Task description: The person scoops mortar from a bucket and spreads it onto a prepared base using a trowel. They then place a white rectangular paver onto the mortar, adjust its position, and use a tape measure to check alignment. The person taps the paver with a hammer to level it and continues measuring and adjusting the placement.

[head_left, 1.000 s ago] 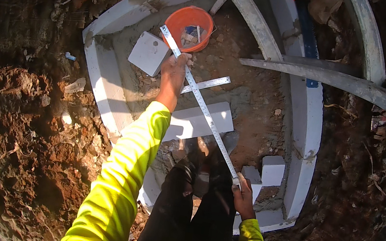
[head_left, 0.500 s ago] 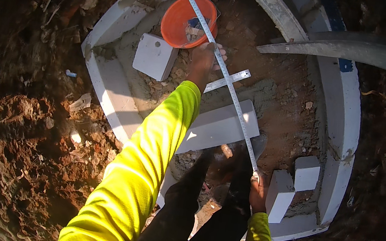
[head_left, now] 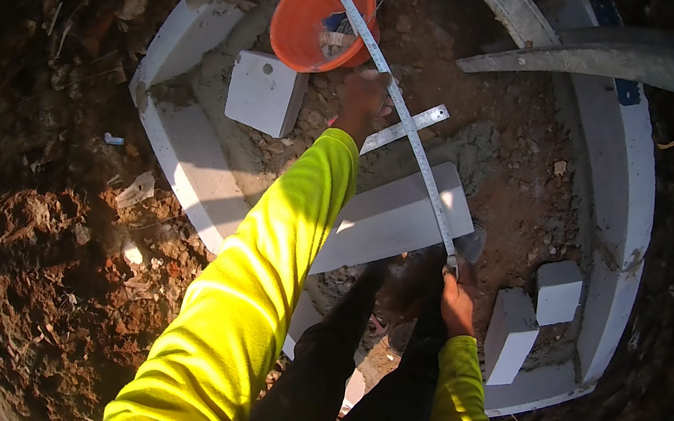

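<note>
My left hand (head_left: pixel 363 98) is closed on the middle of a long metal ruler (head_left: pixel 422 166), just below an orange bucket (head_left: pixel 291 19). At the ruler's near end, my right hand (head_left: pixel 458 301) grips it between thumb and fingers. The ruler runs slantwise over the bucket and across a long pale block (head_left: pixel 392 218). A shorter metal strip (head_left: pixel 427 118) crosses under it; whether the two are joined I cannot tell. My left sleeve hides part of the long block and the strip's lower end.
Pale blocks form a low wall (head_left: pixel 628 191) around the dirt. A square block (head_left: pixel 258 100) sits left of the bucket; two smaller blocks (head_left: pixel 514 326) stand right of my right hand. Curved grey strips (head_left: pixel 581 64) reach across the far right. Rough soil (head_left: pixel 43 281) lies outside.
My right hand has moved slightly up the view with the ruler's near end. The ruler's far end now reaches the upper edge. The whole view has shifted a little.
</note>
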Tool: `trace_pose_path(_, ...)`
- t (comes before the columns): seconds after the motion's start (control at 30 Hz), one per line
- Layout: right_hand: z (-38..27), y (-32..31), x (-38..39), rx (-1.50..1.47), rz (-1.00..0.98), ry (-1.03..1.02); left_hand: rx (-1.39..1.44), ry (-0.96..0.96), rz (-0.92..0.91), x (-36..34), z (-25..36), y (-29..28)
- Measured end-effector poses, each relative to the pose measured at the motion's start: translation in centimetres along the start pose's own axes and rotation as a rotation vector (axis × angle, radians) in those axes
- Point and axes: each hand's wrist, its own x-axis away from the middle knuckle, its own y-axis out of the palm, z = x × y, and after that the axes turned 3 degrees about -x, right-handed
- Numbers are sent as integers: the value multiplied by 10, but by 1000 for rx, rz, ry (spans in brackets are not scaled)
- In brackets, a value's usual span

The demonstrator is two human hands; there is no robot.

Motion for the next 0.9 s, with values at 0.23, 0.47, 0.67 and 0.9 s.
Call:
trace_pose_path(0.23, 13, 3, -18, 56, 44, -105, -105, -18, 22, 8, 20, 4)
trace_pose_path(0.47, 32, 2, -26, 115, 41, -41, -23, -36, -8, -5, -1, -2)
trace_pose_path(0.67, 32, 4, -25, 139, 80, -22, 2, -63, 31, 33, 0, 4)
trace_pose_path(0.9, 28, 4, -26, 101, 74, -24, -547, 479, 51, 118, -94, 4)
